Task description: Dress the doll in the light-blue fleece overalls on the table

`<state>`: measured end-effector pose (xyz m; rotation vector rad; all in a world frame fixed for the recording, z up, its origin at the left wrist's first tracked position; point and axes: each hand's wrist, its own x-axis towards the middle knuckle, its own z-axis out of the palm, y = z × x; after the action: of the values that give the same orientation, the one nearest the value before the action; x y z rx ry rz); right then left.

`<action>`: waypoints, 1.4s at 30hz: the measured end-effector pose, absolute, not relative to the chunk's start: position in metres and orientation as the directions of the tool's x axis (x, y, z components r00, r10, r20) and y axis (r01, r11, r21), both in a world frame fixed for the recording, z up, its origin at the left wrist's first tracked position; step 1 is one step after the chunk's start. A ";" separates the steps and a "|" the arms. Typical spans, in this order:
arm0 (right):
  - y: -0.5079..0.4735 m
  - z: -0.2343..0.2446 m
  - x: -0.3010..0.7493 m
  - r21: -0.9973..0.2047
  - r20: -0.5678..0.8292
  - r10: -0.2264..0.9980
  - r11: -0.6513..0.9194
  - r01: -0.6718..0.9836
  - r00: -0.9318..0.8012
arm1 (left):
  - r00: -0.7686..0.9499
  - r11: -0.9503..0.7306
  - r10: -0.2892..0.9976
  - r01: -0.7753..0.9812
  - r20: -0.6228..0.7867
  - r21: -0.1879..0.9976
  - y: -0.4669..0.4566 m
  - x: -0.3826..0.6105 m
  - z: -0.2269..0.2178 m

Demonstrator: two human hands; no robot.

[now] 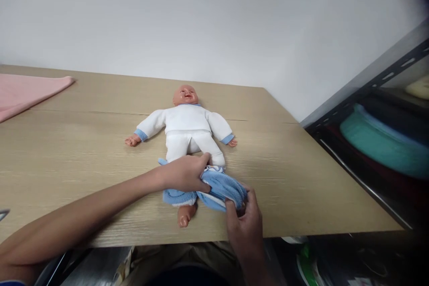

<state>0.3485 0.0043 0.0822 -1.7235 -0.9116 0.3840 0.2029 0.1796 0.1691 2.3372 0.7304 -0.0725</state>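
Observation:
A baby doll (186, 123) in a white suit with blue cuffs lies on its back on the wooden table (83, 152), head away from me. Blue fleece trousers (219, 187) are bunched around its lower legs; one bare foot sticks out below them. My left hand (184, 173) grips the upper edge of the blue trousers at the doll's knees. My right hand (243, 216) pinches the lower end of the same garment near the doll's other foot, which is hidden.
A pink cloth (23, 94) lies at the table's far left. A dark metal shelf (375, 143) stands to the right, holding a teal round object (382, 143). A white wall rises behind the table.

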 end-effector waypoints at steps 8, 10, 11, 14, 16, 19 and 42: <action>0.016 0.089 0.353 -0.950 0.143 0.713 -0.097 0.298 0.687 | 0.854 -0.606 0.489 0.479 -0.177 0.635 0.182 0.205 0.165; 0.018 0.090 0.356 -0.951 0.136 0.715 -0.099 0.292 0.686 | 0.857 -0.595 0.490 0.464 -0.161 0.657 0.182 0.204 0.164; 0.019 0.091 0.358 -0.952 0.131 0.718 -0.102 0.290 0.684 | 0.856 -0.584 0.493 0.457 -0.155 0.670 0.183 0.204 0.163; 0.019 0.092 0.363 -0.949 0.121 0.726 -0.115 0.293 0.677 | 0.854 -0.528 0.494 0.443 -0.162 0.724 0.183 0.202 0.160; 0.019 0.092 0.366 -0.943 0.123 0.728 -0.126 0.309 0.674 | 0.854 -0.483 0.491 0.431 -0.172 0.762 0.184 0.202 0.159; 0.019 0.092 0.369 -0.937 0.117 0.737 -0.141 0.321 0.666 | 0.852 -0.461 0.498 0.419 -0.163 0.782 0.182 0.202 0.158; 0.011 0.078 0.363 -0.988 -0.065 0.883 -0.123 0.097 0.464 | 0.903 -0.319 0.421 0.234 -0.084 0.918 0.195 0.199 0.152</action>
<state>0.3634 0.0108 0.0784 -1.5591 -0.8833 0.8509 0.1990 0.1950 0.1522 1.9142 0.4809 0.2024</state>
